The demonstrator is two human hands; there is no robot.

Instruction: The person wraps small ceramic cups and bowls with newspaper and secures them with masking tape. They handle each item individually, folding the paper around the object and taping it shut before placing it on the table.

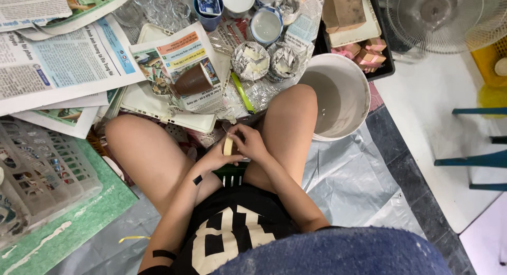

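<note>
While both hands meet between the knees, the left hand [215,158] cradles a small pale block [228,146] upright and the right hand [250,142] pinches its top edge, fingers curled over it. It looks light and stiff, perhaps waxy or soapy and so a little slippery, though the view is too small to be sure; gripping its flat faces seems safest. A white bucket [340,95] stands beside the right knee.
</note>
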